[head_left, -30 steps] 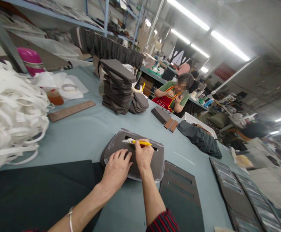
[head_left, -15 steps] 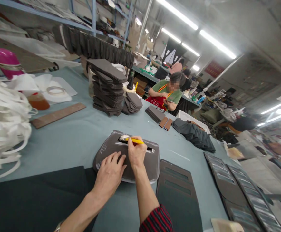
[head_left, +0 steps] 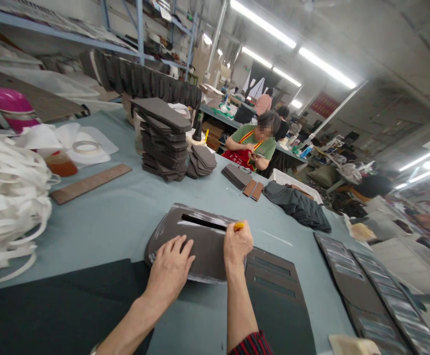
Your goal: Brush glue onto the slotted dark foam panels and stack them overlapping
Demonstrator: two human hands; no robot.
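A dark grey panel (head_left: 203,246) with a long black slot and whitish smears along its edges lies on the blue-green table cover. My left hand (head_left: 170,266) rests on the panel's left part, fingers spread and palm down. At the panel's right end, my right hand (head_left: 237,244) is closed around a yellow-handled tool (head_left: 239,226); the tool's tip is hidden behind the fingers. Just right of this hand is a second dark panel (head_left: 274,276) with two slots. Dark fabric (head_left: 59,301) lies at the lower left.
Stacked grey pieces (head_left: 165,143) stand at the back. White strips (head_left: 11,202) are heaped at the left, near a brown bar (head_left: 91,183). Smeared panels (head_left: 366,286) lie at the right. Across the table, a person (head_left: 254,140) in a red apron holds something small.
My right hand has moved right along the slot with the yellow tool, from the slot's middle to the panel's right end. My left hand has stayed nearly in place.
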